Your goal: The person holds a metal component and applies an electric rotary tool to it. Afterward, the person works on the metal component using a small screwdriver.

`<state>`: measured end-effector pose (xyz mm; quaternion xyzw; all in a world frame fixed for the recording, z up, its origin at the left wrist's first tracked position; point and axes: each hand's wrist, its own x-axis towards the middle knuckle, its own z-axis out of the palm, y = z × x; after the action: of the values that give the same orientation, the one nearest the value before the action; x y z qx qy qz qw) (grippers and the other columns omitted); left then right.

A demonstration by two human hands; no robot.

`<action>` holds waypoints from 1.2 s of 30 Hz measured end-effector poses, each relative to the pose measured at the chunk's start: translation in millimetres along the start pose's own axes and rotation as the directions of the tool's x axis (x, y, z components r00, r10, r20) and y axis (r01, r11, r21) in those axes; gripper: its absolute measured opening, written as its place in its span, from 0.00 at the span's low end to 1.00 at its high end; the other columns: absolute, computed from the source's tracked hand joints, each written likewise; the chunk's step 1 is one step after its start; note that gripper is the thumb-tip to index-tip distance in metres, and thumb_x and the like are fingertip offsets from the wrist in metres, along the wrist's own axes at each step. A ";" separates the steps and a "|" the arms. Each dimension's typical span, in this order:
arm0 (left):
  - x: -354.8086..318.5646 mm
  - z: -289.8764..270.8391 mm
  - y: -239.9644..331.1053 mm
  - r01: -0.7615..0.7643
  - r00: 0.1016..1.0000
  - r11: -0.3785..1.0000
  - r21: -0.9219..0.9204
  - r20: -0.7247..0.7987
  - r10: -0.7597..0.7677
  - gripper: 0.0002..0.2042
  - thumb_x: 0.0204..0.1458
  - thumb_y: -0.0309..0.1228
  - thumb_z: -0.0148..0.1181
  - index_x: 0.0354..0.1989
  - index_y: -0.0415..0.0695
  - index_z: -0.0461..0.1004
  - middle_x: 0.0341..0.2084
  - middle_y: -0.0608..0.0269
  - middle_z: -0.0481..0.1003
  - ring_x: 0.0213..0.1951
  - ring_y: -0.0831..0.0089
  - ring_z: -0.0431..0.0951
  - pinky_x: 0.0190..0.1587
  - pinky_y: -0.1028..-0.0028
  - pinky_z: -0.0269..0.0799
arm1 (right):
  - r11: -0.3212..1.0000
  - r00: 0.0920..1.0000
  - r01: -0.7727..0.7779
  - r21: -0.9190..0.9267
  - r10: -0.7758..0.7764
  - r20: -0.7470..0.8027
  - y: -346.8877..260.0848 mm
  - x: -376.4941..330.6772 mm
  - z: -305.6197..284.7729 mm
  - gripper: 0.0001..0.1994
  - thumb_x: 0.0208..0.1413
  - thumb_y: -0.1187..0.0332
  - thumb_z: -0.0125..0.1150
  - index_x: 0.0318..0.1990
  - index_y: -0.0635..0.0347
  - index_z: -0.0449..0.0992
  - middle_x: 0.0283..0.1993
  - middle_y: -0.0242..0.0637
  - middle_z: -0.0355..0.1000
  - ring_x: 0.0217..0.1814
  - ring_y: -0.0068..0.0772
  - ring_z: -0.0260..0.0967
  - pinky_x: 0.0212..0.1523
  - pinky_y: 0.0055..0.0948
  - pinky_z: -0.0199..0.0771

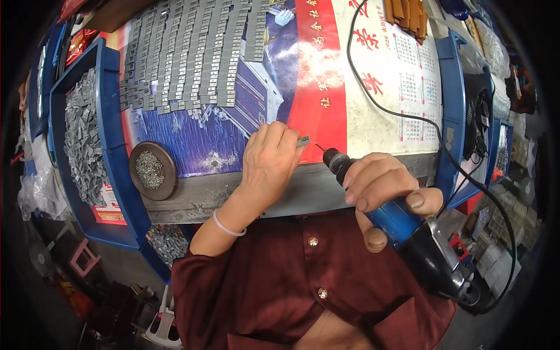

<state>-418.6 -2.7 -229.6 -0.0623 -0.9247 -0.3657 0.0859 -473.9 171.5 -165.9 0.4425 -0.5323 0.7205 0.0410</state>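
My left hand (271, 154) pinches a small grey plastic piece (303, 140) near the table's front edge; only its end shows past the fingertips. Wrapped round a blue and black electric screwdriver (396, 220) is my right hand (388, 189). The thin bit (318, 146) points left at the grey piece, with a small gap between them. At the back left of the table, similar grey pieces (198, 52) lie in long, close-packed rows. A round brown dish (169, 181) of tiny metal screws (150, 169) stands at the front left.
A blue bin (111, 116) with a heap of loose grey pieces (86, 137) stands on the left. Another blue bin (452, 87) is on the right. The screwdriver's black cord (402, 115) loops across the printed table cover (364, 128). Orange-brown pieces (408, 17) lie at the back right.
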 end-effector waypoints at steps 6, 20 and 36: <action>2.0 0.9 -0.3 0.015 1.000 1.000 -0.008 0.015 -0.014 0.10 0.42 0.23 0.67 0.33 0.41 0.72 0.29 0.58 0.68 0.31 0.60 0.70 0.34 0.65 0.66 | 0.995 0.997 0.035 0.095 -0.029 -0.068 10.8 1.2 11.0 0.31 0.44 0.68 0.76 0.50 0.57 0.59 0.29 0.46 0.73 0.25 0.43 0.74 0.26 0.39 0.77; 0.6 2.8 -2.4 0.027 0.999 1.000 0.007 0.026 -0.027 0.13 0.40 0.24 0.68 0.34 0.42 0.72 0.29 0.59 0.69 0.31 0.60 0.70 0.33 0.65 0.66 | 0.999 0.996 -0.036 -0.021 0.038 0.075 20.5 0.4 10.1 0.31 0.52 0.56 0.70 0.56 0.50 0.54 0.30 0.36 0.72 0.25 0.33 0.73 0.23 0.32 0.77; -0.7 3.9 -4.2 0.047 0.998 0.999 0.017 0.040 -0.047 0.14 0.39 0.23 0.68 0.35 0.42 0.73 0.30 0.60 0.69 0.32 0.61 0.70 0.35 0.65 0.67 | 0.995 0.999 -0.031 0.093 0.029 0.023 24.4 0.3 17.3 0.29 0.41 0.72 0.77 0.47 0.57 0.61 0.31 0.47 0.73 0.28 0.45 0.74 0.28 0.41 0.78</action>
<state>-419.1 -3.1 -235.3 -0.0472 -0.9303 -0.3590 0.0592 -476.7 147.1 -182.8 0.4435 -0.5052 0.7403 0.0037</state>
